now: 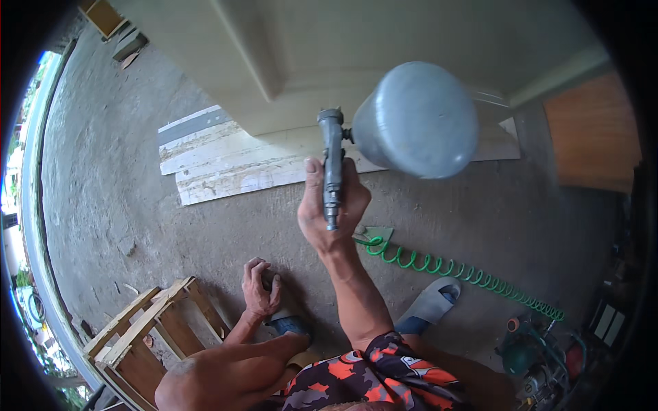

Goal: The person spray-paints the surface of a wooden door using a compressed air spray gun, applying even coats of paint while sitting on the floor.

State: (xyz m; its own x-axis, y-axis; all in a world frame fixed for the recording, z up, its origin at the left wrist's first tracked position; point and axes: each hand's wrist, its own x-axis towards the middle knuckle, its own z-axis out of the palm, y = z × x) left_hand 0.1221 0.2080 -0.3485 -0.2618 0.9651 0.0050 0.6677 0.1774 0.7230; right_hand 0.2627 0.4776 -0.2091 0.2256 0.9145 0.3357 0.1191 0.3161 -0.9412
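My right hand (pixel 334 198) is closed around the handle of a grey metal spray gun (pixel 333 147), held up in front of the large pale grey-green panel (pixel 329 61). A big rounded grey paint cup (pixel 418 120) sticks out from the gun's right side. Below my right hand, a green coiled air hose (pixel 439 266) stretches off to the right; where it joins the gun is hidden. My left hand (pixel 260 288) hangs low beside my left foot, with its fingers loosely bent, the thumb apart and nothing visible in it.
Whitish boards (pixel 240 161) lie on the concrete floor (pixel 110 171) under the panel. A wooden crate-like frame (pixel 157 318) stands at lower left. An orange-brown wooden board (pixel 593 137) is at far right. Green machinery (pixel 521 356), probably a compressor, sits at lower right. My slippered right foot (pixel 435 301) is near the hose.
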